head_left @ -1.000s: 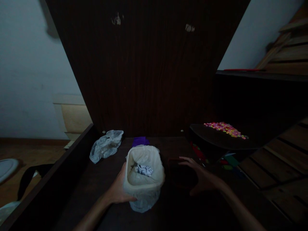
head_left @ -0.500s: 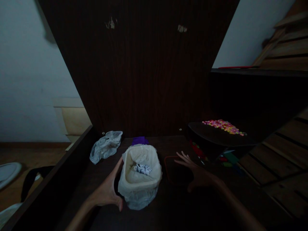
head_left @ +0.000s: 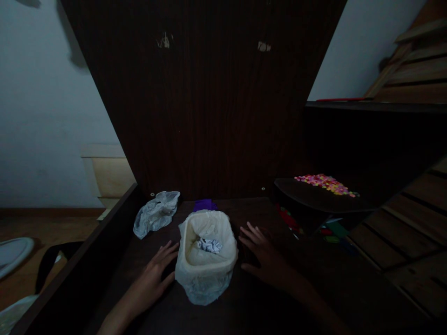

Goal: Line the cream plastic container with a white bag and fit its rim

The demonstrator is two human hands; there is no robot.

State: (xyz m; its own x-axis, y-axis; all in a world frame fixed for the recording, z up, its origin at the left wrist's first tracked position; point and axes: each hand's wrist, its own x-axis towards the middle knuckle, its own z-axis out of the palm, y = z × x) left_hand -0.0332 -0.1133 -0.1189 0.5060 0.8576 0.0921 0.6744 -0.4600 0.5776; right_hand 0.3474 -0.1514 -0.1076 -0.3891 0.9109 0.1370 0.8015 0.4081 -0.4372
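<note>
A small white bin (head_left: 188, 249) lined with a translucent plastic bag (head_left: 206, 284) stands on the dark wooden surface in front of me. Inside it lies a crumpled piece of printed paper (head_left: 210, 245). My left hand (head_left: 155, 272) is on the bin's left side, fingers stretched and apart, close to the liner; whether it touches is hard to tell. On the right, my right hand (head_left: 260, 253) is spread open beside the bin, holding nothing. A dark, orange-rimmed object beneath the right hand is mostly hidden in shadow.
A crumpled clear plastic bag (head_left: 157, 215) lies at the back left, and a purple item (head_left: 205, 204) sits behind the bin. On the right, a dark corner shelf (head_left: 296, 186) carries many small colourful pieces (head_left: 326, 184). A raised board (head_left: 115, 242) edges the left side.
My left hand has drawn slightly back from the bin and flattened out. My right hand has moved left, nearer the bin, over the orange-rimmed object. The bin stays in place.
</note>
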